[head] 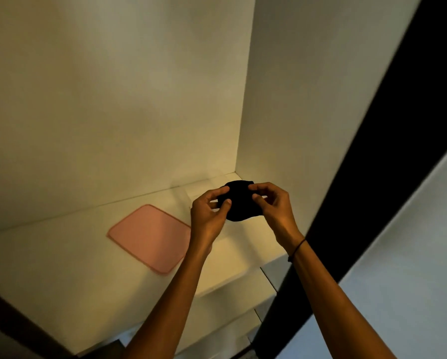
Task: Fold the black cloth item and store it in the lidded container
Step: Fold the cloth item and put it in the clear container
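Observation:
A small black cloth item [239,200], bunched into a compact rounded shape, is held above the back right corner of a white shelf [61,255]. My left hand [206,216] pinches its left edge with thumb and fingers. My right hand [274,211] pinches its right edge. A flat pink lid [149,237] lies on the shelf to the left of my hands. Behind my left hand there is a faint clear container [204,186], its edges barely visible; my hands and the cloth partly hide it.
White walls close in the shelf at the back and on the right [282,99]. A dark vertical panel [372,151] runs along the right side. The shelf's front edge [217,294] lies under my forearms, with a lower ledge below it.

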